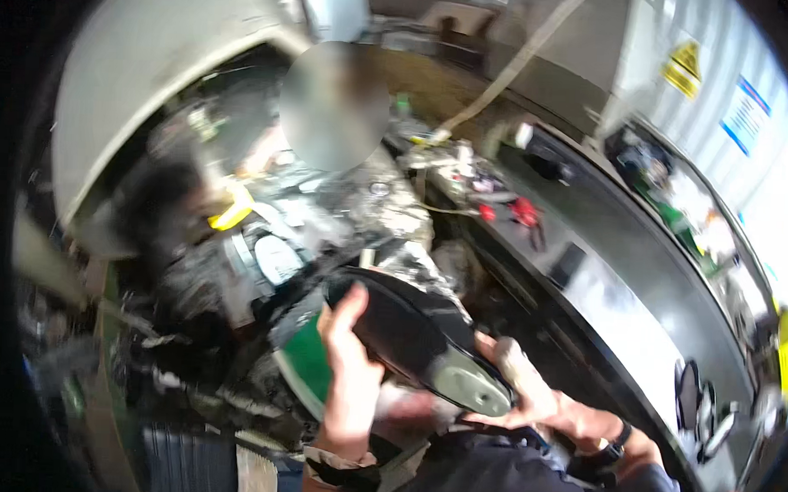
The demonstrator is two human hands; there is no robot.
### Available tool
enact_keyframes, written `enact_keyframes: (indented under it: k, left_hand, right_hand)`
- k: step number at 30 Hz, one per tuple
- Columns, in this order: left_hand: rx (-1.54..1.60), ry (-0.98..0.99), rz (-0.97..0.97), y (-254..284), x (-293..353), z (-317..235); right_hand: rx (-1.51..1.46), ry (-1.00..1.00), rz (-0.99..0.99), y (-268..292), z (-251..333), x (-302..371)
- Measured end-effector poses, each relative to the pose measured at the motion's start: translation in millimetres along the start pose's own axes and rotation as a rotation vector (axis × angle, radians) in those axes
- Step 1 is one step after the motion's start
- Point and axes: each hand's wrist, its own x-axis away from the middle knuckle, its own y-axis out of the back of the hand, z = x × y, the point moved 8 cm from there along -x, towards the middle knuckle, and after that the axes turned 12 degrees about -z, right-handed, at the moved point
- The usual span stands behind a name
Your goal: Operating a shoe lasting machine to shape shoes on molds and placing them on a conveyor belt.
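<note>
I hold a black shoe (400,320) in front of my body, tilted, with both hands on it. At its near right end is a smooth grey-green oval part with a small dark hole. My left hand (350,375) is closed on the far left end, its thumb up along the side. My right hand (524,385) grips the grey-green end, fingers on the far side and beneath. Below the shoe, beside my left hand, lies a green surface (308,356) with a pale edge. A pale grey sole-like piece (276,257) sits just beyond.
A long dark bench (630,319) runs along the right, bearing red-handled tools (525,211), a small black block (569,265) and several sole-shaped pieces (705,413). Across the cluttered, foil-covered surface (396,194) is another person (334,105), blurred, near a yellow object (233,207).
</note>
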Motion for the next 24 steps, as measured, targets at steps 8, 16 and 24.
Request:
enact_keyframes:
  k: [8, 16, 24]
  left_hand:
    - [-0.137, 0.290, 0.059, -64, -24, 143]
    - [-0.455, 0.381, 0.012, -109, -7, 326]
    - [-0.914, 0.319, 0.355, -135, 29, 398]
  right_hand:
    - [0.134, -0.346, -0.361, 97, -32, 23]
    - [0.080, -0.558, -0.593, 224, -87, 131]
    - [0.092, -1.327, -1.184, 481, -183, 337]
